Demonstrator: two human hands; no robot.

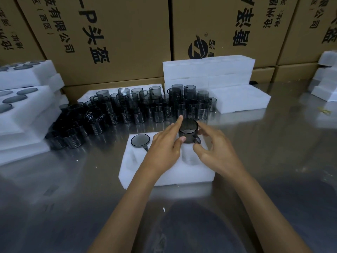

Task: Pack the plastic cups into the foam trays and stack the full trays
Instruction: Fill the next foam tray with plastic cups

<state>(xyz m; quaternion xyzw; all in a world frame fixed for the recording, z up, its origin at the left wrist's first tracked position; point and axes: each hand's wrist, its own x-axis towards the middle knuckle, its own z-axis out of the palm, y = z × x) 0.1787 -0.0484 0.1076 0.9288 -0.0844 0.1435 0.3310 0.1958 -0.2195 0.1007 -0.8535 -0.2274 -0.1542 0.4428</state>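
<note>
Both hands grasped one smoky plastic cup [188, 131]: left hand [164, 148] by thumb and forefinger on its wall, right hand [215, 152] pinching near the handle, above the foam tray [164, 177] on the table [73, 189], far-right pocket. One cup [140, 140] sat seated far-left.

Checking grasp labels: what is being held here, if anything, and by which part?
A dark plastic cup, upright over the foam tray. The left hand pinches its side wall, thumb in front, forefinger behind; the right hand pinches near its handle.

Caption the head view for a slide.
Both hands seat a smoky cup into the foam tray.
</note>
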